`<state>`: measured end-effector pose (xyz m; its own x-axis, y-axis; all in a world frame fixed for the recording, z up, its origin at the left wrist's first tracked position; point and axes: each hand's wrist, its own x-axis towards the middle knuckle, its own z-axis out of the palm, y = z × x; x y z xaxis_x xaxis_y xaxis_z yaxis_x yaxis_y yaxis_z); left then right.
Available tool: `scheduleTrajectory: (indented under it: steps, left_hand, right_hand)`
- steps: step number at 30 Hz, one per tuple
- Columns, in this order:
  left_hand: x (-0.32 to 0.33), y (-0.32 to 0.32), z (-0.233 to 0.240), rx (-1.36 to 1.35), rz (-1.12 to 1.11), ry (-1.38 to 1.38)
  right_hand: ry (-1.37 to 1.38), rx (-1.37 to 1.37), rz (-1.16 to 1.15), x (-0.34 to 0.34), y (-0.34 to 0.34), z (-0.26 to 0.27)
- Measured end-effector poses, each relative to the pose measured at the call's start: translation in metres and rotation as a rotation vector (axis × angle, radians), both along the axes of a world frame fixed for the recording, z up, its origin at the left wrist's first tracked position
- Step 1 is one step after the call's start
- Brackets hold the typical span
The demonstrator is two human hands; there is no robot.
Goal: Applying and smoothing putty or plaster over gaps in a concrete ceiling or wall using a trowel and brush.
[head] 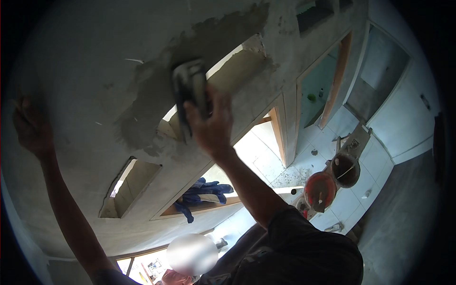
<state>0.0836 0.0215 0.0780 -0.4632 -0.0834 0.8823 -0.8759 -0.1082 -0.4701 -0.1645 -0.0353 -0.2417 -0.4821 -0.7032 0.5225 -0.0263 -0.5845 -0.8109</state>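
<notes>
My right hand (213, 126) is closed round a plastering float (190, 96), blurred, which lies across a narrow slot opening (235, 67) in the grey wall. Dark wet plaster (149, 96) surrounds that opening above and to the left. My left hand (34, 128) is raised at the far left near the wall, its fingers curled; the picture does not settle whether it holds anything. Below, a second slot opening (133, 188) shows a dark, rough edge.
Blue work gloves (205, 192) lie on the wooden frame of an opening. Lower right, a red bucket (319, 190) and a dark bucket (345, 169) stand by a plank (358, 142) above the tiled floor (263, 156). Another person (178, 277) is at the bottom.
</notes>
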Motion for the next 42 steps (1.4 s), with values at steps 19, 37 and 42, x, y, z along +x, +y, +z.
scheduleTrajectory:
  steps: [19,37,42]
  left_hand:
    - [-0.004,-0.003,-0.005,0.015,0.094,0.154]
    - [-0.008,0.006,0.002,-0.026,0.162,0.119]
    - [-0.004,0.002,0.004,-0.053,0.200,0.189]
  right_hand:
    - [-0.053,0.042,-0.174,-0.053,-0.045,0.014]
    - [-0.214,0.154,-0.160,-0.097,-0.081,0.016]
    - [-0.100,0.129,-0.334,-0.088,-0.098,0.027]
